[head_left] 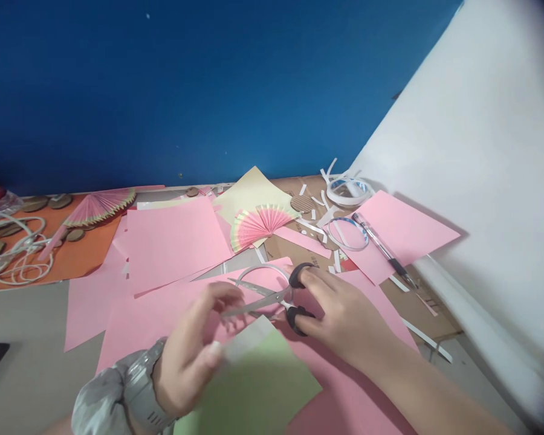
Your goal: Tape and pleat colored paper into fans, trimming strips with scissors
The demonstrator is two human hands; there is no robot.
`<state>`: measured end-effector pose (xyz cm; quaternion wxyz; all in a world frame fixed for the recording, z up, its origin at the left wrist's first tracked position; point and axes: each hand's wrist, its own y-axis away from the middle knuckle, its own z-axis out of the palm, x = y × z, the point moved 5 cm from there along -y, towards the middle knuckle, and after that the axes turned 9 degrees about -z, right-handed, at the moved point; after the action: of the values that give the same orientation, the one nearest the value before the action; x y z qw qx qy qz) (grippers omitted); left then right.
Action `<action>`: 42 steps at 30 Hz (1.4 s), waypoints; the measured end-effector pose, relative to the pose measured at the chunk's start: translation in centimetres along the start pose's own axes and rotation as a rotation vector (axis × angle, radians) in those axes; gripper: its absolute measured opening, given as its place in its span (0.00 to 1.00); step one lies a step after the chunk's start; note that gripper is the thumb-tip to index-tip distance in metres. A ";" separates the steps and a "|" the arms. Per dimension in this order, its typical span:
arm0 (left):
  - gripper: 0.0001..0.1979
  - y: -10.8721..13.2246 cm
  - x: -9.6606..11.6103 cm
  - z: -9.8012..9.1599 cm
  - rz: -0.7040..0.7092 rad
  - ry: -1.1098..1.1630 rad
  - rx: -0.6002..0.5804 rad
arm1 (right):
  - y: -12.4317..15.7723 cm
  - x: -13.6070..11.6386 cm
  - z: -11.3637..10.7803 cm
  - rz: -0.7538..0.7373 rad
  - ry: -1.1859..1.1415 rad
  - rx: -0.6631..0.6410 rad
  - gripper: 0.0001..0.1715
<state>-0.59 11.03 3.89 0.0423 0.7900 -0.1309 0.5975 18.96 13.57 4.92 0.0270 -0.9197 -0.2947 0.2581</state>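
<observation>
My right hand (349, 317) holds scissors (258, 303) by their black handles, with the blades parted and pointing left. My left hand (191, 347) is at the blade tips, thumb and fingers apart and a little blurred. Below the blades lies a light green paper sheet (254, 386), its upper corner whitish and smeared. The left thumb is at this sheet's left edge; whether it touches is unclear. Under both hands spreads a pink sheet (140, 320). A ring-shaped roll (263, 267) lies behind the scissors, partly hidden by them.
A pleated pink and yellow fan (265, 226) lies at the middle, another folded fan (102, 208) at left. Pink paper (176, 241), tape rolls (348, 190), a pen (385, 251) and cardboard (290, 251) surround them. White cable (27, 254) coils at left. A white wall (489, 151) bounds the right.
</observation>
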 end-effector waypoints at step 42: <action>0.14 -2.2 2.5 -1.0 -0.188 -0.724 -0.307 | 0.4 -1.5 1.3 -0.257 0.263 -0.144 0.10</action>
<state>-0.29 12.99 6.74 0.1655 0.9424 -0.1522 0.2477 17.44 12.27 4.42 0.0318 -0.8998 -0.4213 0.1084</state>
